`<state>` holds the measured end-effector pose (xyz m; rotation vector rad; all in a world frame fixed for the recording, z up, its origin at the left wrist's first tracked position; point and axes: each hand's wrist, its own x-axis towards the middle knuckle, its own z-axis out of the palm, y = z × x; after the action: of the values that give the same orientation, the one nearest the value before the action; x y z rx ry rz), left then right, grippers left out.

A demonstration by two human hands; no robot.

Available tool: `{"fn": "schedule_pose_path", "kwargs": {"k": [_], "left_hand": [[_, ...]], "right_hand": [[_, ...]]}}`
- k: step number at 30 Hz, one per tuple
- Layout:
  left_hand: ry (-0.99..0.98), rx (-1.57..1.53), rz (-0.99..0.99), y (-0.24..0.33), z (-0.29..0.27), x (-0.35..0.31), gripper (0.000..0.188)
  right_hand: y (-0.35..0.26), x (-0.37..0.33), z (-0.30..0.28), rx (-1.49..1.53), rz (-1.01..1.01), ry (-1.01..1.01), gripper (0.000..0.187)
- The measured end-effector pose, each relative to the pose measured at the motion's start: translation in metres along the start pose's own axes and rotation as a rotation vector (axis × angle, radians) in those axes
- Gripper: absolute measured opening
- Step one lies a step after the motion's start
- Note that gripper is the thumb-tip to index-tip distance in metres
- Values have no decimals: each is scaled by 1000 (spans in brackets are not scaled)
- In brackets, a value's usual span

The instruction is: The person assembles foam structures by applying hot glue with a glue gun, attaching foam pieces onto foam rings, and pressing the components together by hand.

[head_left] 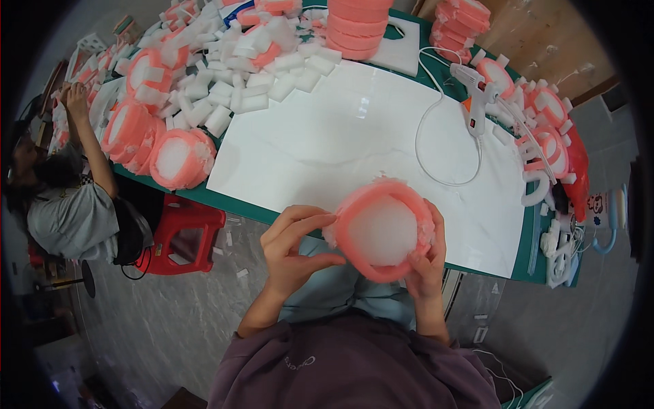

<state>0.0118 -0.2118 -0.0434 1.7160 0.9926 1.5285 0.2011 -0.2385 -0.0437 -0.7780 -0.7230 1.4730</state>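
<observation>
A round pink foam piece with a white centre (383, 230) is held up over the table's near edge, its flat face toward me. My right hand (429, 255) grips it by the right side, thumb on the front rim and fingers behind. My left hand (293, 242) is at its left side, thumb and forefinger spread apart. The forefinger's tip comes close to a fuzzy tuft on the rim; whether it touches I cannot tell. Nothing shows between the fingers of that hand.
A white board (306, 143) covers much of the green table (235, 202). White foam blocks (218, 117) and pink foam rounds (180, 160) crowd the left. A corded glue gun (477, 95) lies at right. At left, a person sits near a red stool (184, 238).
</observation>
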Motion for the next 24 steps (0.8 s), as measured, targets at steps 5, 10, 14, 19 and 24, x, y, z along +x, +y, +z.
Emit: {"fn": "schedule_pose_path", "kwargs": {"k": [5,10,14,19,24], "left_hand": [[-12,-17,-13,1,-3,0,40],[12,120,25,6,-10,1,33],[34,312,53,6,-10,-1,22],[86,400,107,1,-5,4,18],[110,395,79,-8,12,5,18]], "right_hand": [[7,-4,-5,-44,-73,-10,70],[12,1,-1,-80,27,53,82],[17,7,4,-136,-10,48,80],[18,11,5,-186,-91,2,77],[18,7,-4,-280,-169,14,72]]}}
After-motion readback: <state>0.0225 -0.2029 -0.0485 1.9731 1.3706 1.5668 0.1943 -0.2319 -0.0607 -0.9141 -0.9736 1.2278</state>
